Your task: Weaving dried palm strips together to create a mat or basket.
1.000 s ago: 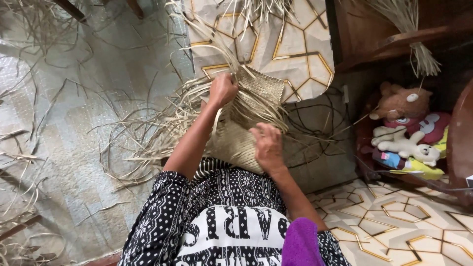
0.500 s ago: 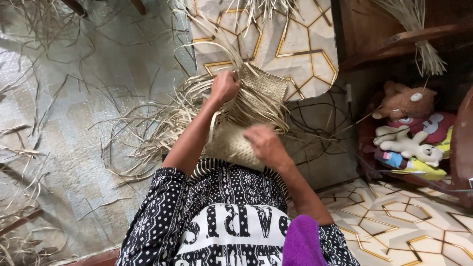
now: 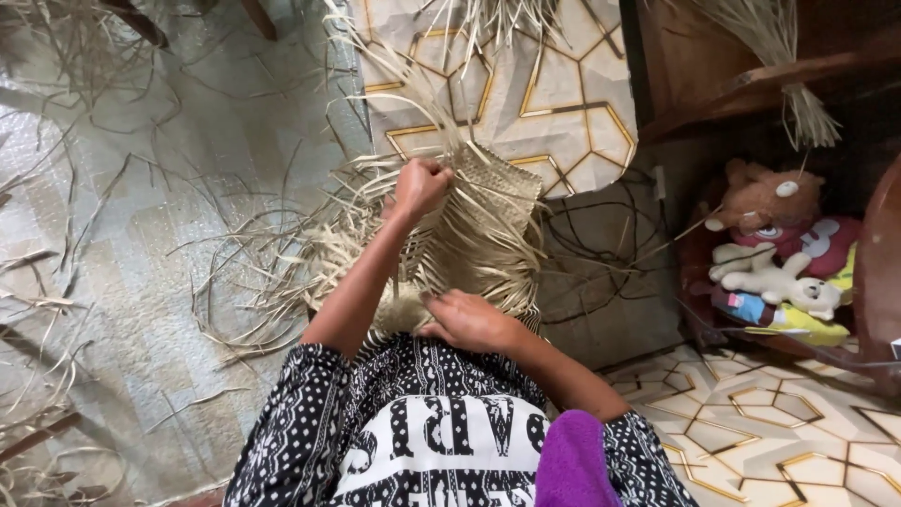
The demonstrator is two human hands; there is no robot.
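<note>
Both hands are busy on one half-woven palm-leaf mat (image 3: 488, 235), which lies on the floor just beyond the person's lap, near the middle of the room. Farther out, the left hand (image 3: 419, 185) is clenched around a bunch of loose leaf strips (image 3: 328, 244) at the mat's far left edge. Nearer in, the right hand (image 3: 469, 321) lies knuckles up on the near edge of the weave, fingers curled onto it; whether it pinches a strip I cannot tell.

Underfoot on the left is a pale, shiny floor sheet (image 3: 141, 282) littered with stray dried strips. On the far side and the near right are cream floor tiles (image 3: 563, 103) with gold geometric lines, and between them lies one grey mat (image 3: 610, 291), touching the weaving's right side. At far right stands dark wooden furniture (image 3: 713, 75), with one bundle of dried leaves (image 3: 798, 94) hanging over it. Below it sit three soft toys: one brown (image 3: 760, 197), one red (image 3: 817, 239), one white (image 3: 770, 277).
</note>
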